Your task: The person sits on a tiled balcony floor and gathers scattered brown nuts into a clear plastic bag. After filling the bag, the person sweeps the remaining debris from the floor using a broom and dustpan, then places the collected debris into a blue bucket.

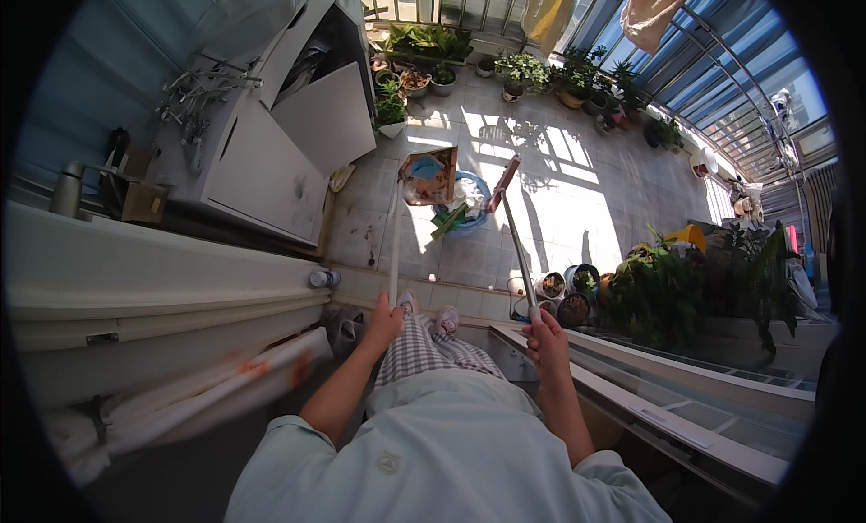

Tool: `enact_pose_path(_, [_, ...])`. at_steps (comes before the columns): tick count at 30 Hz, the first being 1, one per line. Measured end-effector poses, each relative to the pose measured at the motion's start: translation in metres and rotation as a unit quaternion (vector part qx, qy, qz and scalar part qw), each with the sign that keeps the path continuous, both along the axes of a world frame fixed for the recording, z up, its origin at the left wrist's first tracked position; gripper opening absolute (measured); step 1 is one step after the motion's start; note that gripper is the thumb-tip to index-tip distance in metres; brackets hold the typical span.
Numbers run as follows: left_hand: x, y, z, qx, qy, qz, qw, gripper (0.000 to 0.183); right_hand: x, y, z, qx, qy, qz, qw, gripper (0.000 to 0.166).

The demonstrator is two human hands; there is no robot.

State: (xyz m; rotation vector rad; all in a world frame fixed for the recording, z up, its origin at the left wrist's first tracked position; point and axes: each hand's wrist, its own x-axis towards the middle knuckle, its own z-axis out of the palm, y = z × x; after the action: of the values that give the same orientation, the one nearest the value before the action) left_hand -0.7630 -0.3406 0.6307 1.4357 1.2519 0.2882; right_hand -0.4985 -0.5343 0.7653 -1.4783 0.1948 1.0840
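My left hand (384, 320) grips the pale handle of a long-handled dustpan (443, 186). The pan is brown and stained, with a blue piece (426, 167) and small debris in it. It hangs over the left edge of a round blue waste bin (482, 186), partly hiding it. Inside the bin lie white crumpled waste (467, 190) and a green wrapper-like strip (449, 221) that juts over the rim. My right hand (545, 339) is closed around the handle of a broom (519, 252). Its reddish head (504, 184) is just right of the bin.
A white cabinet (270, 178) has a door (328, 117) hanging ajar at left. Potted plants (521, 73) line the far railing. More pots (551, 286) and a leafy plant (656, 286) stand at right. A sliding-door frame (643, 415) runs beside my right arm.
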Motion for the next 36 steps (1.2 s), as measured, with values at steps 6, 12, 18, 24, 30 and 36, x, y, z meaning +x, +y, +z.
enact_pose_path(6, [0.013,-0.004,-0.005,0.141,0.077,-0.123,0.979,0.062,-0.002,-0.010,0.002,-0.008,0.002,-0.028,1.000,0.033])
enact_pose_path(12, [0.033,0.008,-0.042,0.014,0.296,-0.272,0.916,0.069,-0.004,-0.015,0.004,-0.007,-0.003,-0.012,1.000,0.035])
enact_pose_path(18, [0.033,0.018,-0.034,0.109,0.268,-0.313,0.904,0.068,-0.001,-0.022,0.001,-0.016,-0.014,-0.005,1.000,0.033])
enact_pose_path(24, [0.013,-0.003,-0.017,0.182,0.257,-0.289,0.904,0.065,0.000,-0.021,0.004,-0.024,-0.019,-0.024,0.999,0.035])
enact_pose_path(30, [0.006,-0.011,-0.002,0.236,0.234,-0.272,0.903,0.066,0.004,-0.025,-0.001,-0.028,-0.002,-0.015,1.000,0.036])
enact_pose_path(36, [0.004,-0.019,-0.008,0.300,0.209,-0.252,0.896,0.068,0.007,-0.028,-0.003,-0.019,-0.008,-0.011,1.000,0.036])
